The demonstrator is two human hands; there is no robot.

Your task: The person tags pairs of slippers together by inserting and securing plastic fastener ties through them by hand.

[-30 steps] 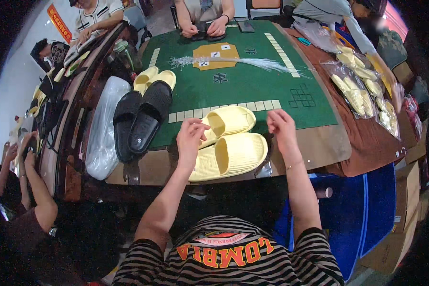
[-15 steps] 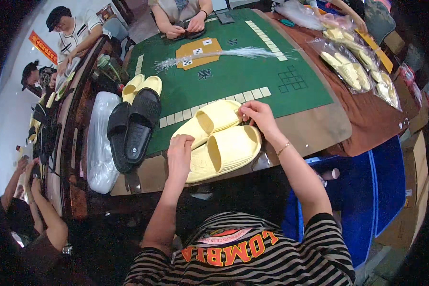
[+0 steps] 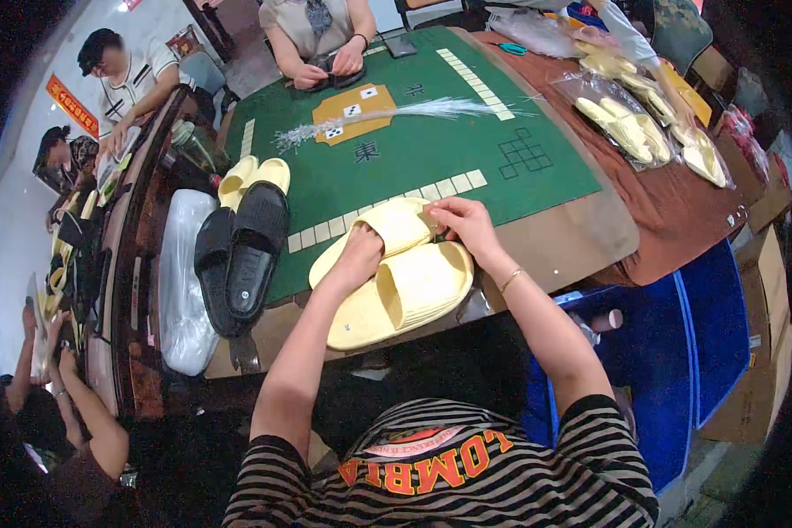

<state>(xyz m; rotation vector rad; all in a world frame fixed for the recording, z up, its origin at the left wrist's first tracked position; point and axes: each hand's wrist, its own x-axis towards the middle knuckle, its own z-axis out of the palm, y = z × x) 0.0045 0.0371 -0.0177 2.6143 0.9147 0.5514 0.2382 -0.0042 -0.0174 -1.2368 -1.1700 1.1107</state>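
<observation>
A pair of pale yellow slippers (image 3: 427,286) lies side by side at the table's near edge, toes to the right. My left hand (image 3: 359,255) reaches into the far slipper (image 3: 394,224), its fingertips hidden under the strap. At that slipper's toe end, the thumb and fingers of my right hand (image 3: 466,227) are pinched together; whatever they hold is too small to make out. Left of the pair sits a pair of black slippers (image 3: 253,255), with more yellow slippers (image 3: 264,176) behind it. A bundle of thin clear plastic strands (image 3: 449,107) crosses the middle of the green mat (image 3: 326,185).
Bagged yellow slippers (image 3: 625,128) lie on the brown cloth (image 3: 581,229) at the right. A roll of clear plastic bags (image 3: 187,282) stands along the left edge. Across the table, a person's hands (image 3: 330,70) work on a dark item. Several other people work at the left.
My left hand has moved from the near slipper's heel area into the far slipper's opening. My right hand stays pinched at the toe end. The whole view has shifted slightly.
</observation>
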